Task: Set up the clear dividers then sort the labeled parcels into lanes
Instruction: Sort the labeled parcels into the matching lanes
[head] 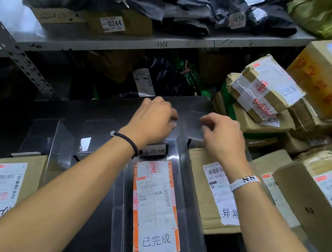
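Nearest, at the left edge of the dark counter [84, 233], lies a brown cardboard parcel with a white barcode label and handwritten digits [0, 192]. Just right of it an upright clear plastic divider [60, 151] stands on edge. In the middle lane, walled on both sides by more clear sheet, a long narrow parcel with an orange-bordered white label [157, 208] lies lengthwise. It fills most of the lane's width, with bare dark floor left at its near end. Beyond the lane's right wall sits a flat brown parcel with a white label [213, 192], hard against a big brown carton [320, 202]. Both forearms reach over the lanes. The left hand [155, 119], a black braided cord at its wrist, has its fingers curled at one edge of a small clear plastic panel [193, 121]. The right hand [223, 133], wearing a white beaded band, pinches the opposite edge with bent fingertips. The panel is at the far end of the middle lane. To the right, taped brown boxes [266, 90] are stacked and crowd that side. Behind everything a grey metal shelf [131, 39] carries a carton marked 0244 [112, 24] and dark plastic mailers [204, 6].
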Demonstrator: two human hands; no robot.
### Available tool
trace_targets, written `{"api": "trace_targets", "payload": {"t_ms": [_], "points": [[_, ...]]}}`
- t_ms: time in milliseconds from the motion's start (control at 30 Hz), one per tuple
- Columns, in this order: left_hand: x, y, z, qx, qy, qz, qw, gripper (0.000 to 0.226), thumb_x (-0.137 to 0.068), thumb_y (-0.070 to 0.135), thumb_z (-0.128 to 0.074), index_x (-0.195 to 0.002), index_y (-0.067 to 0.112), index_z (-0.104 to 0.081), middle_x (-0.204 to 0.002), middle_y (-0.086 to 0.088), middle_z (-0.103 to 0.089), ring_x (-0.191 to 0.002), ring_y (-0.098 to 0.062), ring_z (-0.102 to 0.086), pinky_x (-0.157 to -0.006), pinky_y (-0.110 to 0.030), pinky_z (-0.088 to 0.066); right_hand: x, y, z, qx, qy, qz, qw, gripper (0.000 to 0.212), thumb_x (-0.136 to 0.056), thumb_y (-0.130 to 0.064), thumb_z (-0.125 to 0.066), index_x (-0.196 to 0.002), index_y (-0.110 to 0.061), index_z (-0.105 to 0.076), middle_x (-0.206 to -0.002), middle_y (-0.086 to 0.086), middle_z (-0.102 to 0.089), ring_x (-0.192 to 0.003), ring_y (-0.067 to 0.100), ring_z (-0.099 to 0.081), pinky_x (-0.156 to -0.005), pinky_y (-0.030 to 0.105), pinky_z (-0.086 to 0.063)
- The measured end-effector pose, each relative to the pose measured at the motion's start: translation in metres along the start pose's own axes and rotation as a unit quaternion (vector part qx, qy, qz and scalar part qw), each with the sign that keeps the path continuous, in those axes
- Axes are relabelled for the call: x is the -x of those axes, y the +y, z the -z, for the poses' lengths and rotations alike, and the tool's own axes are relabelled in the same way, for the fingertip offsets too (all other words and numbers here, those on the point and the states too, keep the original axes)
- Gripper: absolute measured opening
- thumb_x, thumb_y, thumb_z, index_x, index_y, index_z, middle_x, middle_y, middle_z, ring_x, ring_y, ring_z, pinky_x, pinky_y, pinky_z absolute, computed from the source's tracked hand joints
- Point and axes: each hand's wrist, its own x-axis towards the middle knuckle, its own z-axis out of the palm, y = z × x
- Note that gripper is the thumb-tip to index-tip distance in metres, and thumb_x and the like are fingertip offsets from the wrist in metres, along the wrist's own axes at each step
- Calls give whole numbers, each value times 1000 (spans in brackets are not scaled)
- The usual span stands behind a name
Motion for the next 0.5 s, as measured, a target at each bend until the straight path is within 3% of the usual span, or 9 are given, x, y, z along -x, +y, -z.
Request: {"api": "trace_targets", "payload": {"t_ms": [233, 300, 400, 500], "points": [[-49, 55, -16, 39, 40, -48, 997, 24, -97, 34, -59, -115, 28, -73, -114, 3, -70, -116, -25, -55, -96, -42, -43, -17, 42, 28, -113, 18, -38, 993, 17, -90, -13, -69, -96, -25, -79, -93, -4, -75, -83, 15, -69, -83, 39, -60], [-61, 64, -24, -5, -2, -61, 998, 21, -96, 34, -59, -111, 32, -74, -113, 4, -70, -115, -24, -56, -91, -39, -40, -20, 54, 24, -68, 0, -44, 997, 19, -93, -15, -66, -102, -25, -79, -103, -2, -75, -93, 17, -68, -87, 37, -58], [-77, 74, -34, -92, -131, -62, 985, 17, -91, 39, -66, -105, 36, -73, -112, 5, -71, -112, -22, -59, -86, -37, -32, -22, 59, 21, -21, -18, -38, 999, 23, -94, -19, -62, -108, -28, -77, -107, -2, -75, -98, 21, -68, -88, 41, -58], [-89, 79, -41, -115, -178, -53, 976, 22, -85, 41, -74, -105, 33, -74, -112, 0, -71, -106, -25, -64, -84, -36, -39, -24, 59, 22, -19, -21, -39, 999, 24, -95, -19, -60, -110, -30, -76, -110, -3, -74, -100, 21, -68, -88, 42, -59]]}}
